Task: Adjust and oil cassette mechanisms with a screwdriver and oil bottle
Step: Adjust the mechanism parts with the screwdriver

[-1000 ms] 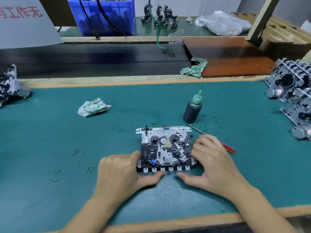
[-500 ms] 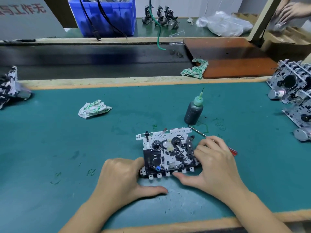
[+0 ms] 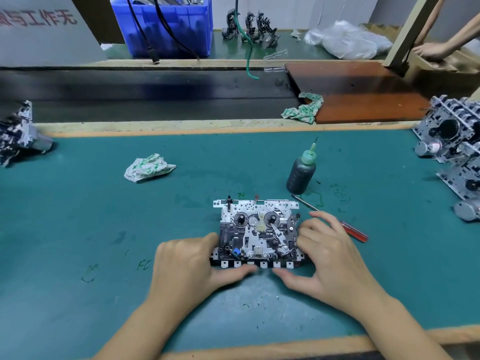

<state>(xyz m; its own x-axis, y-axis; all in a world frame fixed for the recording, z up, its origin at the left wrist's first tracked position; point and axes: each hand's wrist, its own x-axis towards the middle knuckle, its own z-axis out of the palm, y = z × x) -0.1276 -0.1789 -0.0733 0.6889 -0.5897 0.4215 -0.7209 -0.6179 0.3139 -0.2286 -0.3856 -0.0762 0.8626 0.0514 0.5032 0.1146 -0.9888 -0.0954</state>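
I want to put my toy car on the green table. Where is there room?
Bare green mat lies left of the cassette mechanism, below the crumpled white-and-green rag. More lies between that rag and the dark oil bottle. It is crowded on the right: the red-handled screwdriver and stacked metal mechanisms. Both hands grip the mechanism.

screwdriver point(image 3: 353, 232) shaft partly behind right hand point(image 3: 328, 255), left-edge mechanism point(image 3: 18, 131) blurred, cropped

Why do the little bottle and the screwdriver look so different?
The oil bottle stands upright; the screwdriver lies flat. The oil bottle is fat and dark with a green nozzle; the screwdriver is thin, with a red handle. Both sit untouched on the green mat, right of the mechanism.
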